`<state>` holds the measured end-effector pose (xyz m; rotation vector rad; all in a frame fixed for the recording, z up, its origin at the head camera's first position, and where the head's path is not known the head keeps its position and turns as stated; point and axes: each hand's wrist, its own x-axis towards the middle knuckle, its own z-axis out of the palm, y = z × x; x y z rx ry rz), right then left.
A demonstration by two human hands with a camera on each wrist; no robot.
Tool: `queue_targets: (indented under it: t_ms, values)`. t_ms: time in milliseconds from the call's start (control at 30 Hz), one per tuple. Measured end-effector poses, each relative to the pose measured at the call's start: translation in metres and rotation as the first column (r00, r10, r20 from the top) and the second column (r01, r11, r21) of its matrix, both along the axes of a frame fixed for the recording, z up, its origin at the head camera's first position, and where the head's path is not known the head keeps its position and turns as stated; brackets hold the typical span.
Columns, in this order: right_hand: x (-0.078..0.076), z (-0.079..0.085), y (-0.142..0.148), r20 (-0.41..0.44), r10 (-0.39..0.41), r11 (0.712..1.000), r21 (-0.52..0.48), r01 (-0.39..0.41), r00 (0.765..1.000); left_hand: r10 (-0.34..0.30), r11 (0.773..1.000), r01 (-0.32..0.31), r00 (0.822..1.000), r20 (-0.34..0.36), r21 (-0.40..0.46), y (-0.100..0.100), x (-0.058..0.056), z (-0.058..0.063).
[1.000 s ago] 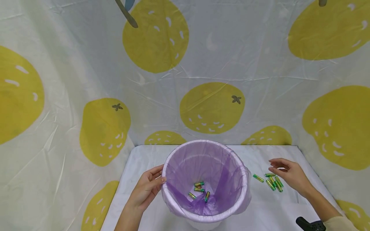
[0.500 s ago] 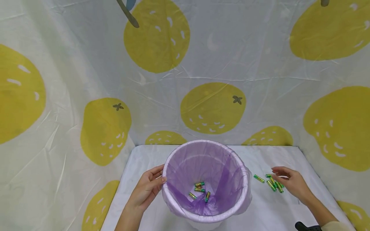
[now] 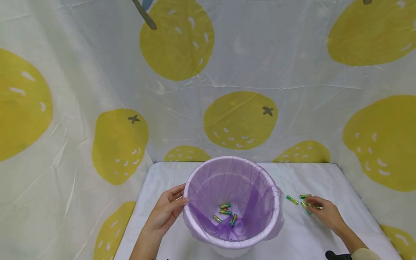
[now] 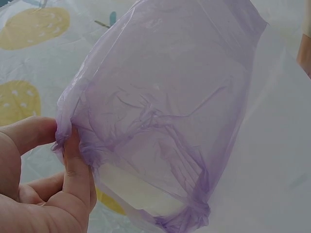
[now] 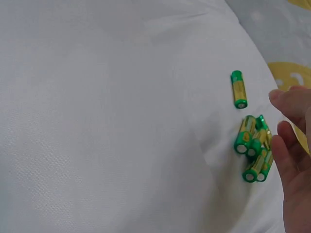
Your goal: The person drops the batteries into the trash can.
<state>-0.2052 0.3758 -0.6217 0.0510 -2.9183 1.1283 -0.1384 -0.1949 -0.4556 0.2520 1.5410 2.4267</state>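
Fruit-print sheet (image 3: 74, 151) runs up the left side and round the back of the tabletop (image 3: 170, 173). Left hand (image 3: 162, 213) pinches the bin (image 3: 232, 246) at its rim, purple liner (image 3: 250, 191) included; a few batteries (image 3: 225, 212) lie inside. The bin blocks a big chunk of tabletop. Right of it there's one loose battery (image 3: 292, 199), then a battery pile (image 5: 245, 136), partly hidden in the head view by the right hand (image 3: 326, 213), thumb and fingers apart.

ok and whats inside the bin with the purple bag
Green-and-gold batteries lie at the bottom of the purple bag lining the bin: four show plainly, plus apparently part of another. Anything under the bag's folds is hidden.
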Motion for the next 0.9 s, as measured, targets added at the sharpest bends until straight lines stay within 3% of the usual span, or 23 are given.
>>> queue_targets:
  t_ms: [200, 500, 900]
  values:
    - [-0.005, -0.016, 0.004, 0.056, -0.027, 0.999, 0.037, 0.025, 0.998, -0.006, 1.000, 0.006, 1.000, -0.008, -0.001, 0.000, -0.001, 0.000]
    - [-0.004, -0.034, 0.008, -0.036, -0.070, 0.989, 0.128, 0.074, 0.997, -0.004, 1.000, 0.004, 1.000, -0.002, -0.001, 0.001, 0.000, -0.002]
    - [-0.012, -0.034, 0.000, -0.070, 0.070, 0.969, 0.243, -0.051, 0.995, 0.006, 1.000, -0.006, 1.000, 0.003, 0.006, 0.001, 0.002, 0.000]
